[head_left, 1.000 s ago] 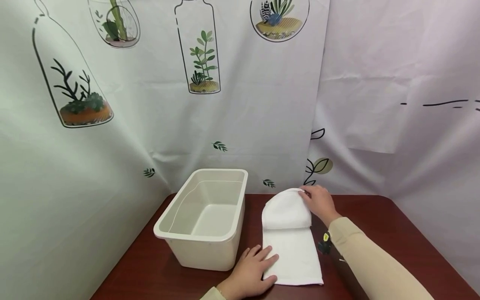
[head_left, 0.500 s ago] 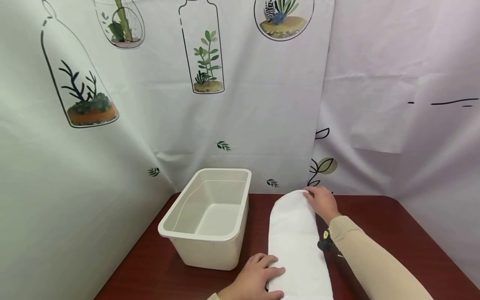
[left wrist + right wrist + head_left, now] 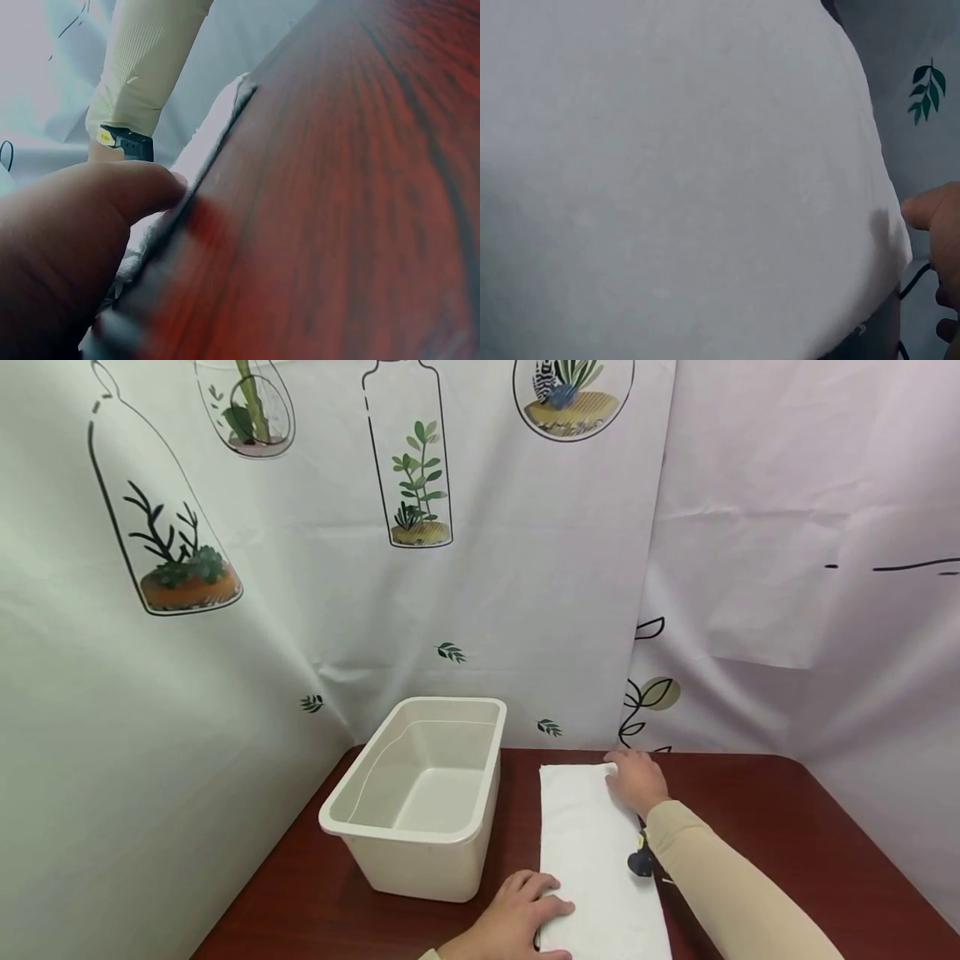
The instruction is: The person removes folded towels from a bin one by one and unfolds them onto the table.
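Observation:
A white towel (image 3: pixel 592 852) lies lengthwise on the table, its near end running out of the head view. At its far right corner is my right hand (image 3: pixel 637 782), the fingers loosely bent around the corner. In the right wrist view one fingertip (image 3: pixel 915 211) just meets the edge of the towel (image 3: pixel 705 172), without lapping over it. My left hand (image 3: pixel 513 917) rests on the towel's near left edge with spread fingers. The left wrist view has a blurred close digit (image 3: pixel 150 184) touching the cloth edge (image 3: pixel 206 142).
A cream plastic tub (image 3: pixel 405 868), open at the top, stands left of the towel on the dark red table (image 3: pixel 300 910). A small black device (image 3: pixel 641 862) with a yellow mark sits at my right wrist. Behind hangs a white printed curtain (image 3: pixel 525 593).
The towel's far end has gone from a raised, curved fold to lying flat, and the towel now reaches nearer to me. My right hand has come down with the corner; the left stays at the edge.

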The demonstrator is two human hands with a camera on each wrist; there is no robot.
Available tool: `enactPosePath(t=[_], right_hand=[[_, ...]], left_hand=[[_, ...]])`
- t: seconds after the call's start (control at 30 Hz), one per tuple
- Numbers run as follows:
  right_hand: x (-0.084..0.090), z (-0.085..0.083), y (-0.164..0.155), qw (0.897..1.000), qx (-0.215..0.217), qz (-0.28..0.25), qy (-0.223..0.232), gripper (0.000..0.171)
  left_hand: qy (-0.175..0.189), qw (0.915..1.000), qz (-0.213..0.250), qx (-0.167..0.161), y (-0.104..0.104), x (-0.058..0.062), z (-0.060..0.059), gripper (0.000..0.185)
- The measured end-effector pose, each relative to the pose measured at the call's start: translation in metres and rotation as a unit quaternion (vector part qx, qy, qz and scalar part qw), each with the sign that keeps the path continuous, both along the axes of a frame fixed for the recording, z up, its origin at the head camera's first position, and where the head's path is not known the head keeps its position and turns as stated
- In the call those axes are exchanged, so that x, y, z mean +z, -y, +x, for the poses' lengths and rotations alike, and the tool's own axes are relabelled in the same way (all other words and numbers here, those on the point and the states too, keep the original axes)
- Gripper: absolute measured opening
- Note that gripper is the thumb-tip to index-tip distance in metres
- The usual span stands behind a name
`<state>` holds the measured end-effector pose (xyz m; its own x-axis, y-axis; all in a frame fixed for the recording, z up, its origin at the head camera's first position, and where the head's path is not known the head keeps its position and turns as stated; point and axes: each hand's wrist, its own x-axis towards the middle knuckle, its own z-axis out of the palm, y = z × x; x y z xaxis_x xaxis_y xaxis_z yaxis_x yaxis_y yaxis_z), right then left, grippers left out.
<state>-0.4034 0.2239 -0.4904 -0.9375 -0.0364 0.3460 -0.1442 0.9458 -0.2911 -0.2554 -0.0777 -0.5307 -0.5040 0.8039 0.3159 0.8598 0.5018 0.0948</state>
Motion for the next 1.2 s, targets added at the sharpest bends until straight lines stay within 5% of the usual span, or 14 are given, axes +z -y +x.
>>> enactPosePath(t=[0.1,0.23,0.4,0.5,0.6,0.77,0.97,1.2], right_hand=[[0.002,0.000,0.010,0.999,0.031,0.008,0.019,0.033],[0.008,0.005,0.030,0.989,0.143,0.015,0.041,0.030],[0.018,0.022,0.052,0.948,0.304,0.074,0.057,0.030],[0.020,0.032,0.058,0.926,0.351,0.131,0.049,0.029],[0.018,0.039,0.058,0.916,0.362,0.167,0.045,0.028],[0.009,0.041,0.053,0.914,0.356,0.187,0.054,0.031],[0.004,0.038,0.044,0.931,0.311,0.168,0.096,0.049],[-0.004,0.025,0.041,0.950,0.237,0.151,0.136,0.067]], left_hand=[[0.000,1.0000,0.000,0.001,-0.001,-0.002,-0.001,0.047],[-0.013,0.9999,-0.001,0.005,-0.001,-0.004,-0.001,0.047],[0.031,0.9993,-0.010,0.018,-0.001,-0.004,-0.002,0.048],[0.073,0.9969,-0.014,0.026,-0.002,-0.002,-0.002,0.049],[0.090,0.9954,-0.019,0.030,-0.003,0.000,-0.001,0.051],[0.087,0.9948,-0.038,0.036,-0.003,0.001,0.000,0.057],[0.052,0.9965,-0.055,0.036,-0.003,0.002,0.001,0.060],[0.094,0.9931,-0.061,0.036,-0.002,0.001,0.000,0.060]])
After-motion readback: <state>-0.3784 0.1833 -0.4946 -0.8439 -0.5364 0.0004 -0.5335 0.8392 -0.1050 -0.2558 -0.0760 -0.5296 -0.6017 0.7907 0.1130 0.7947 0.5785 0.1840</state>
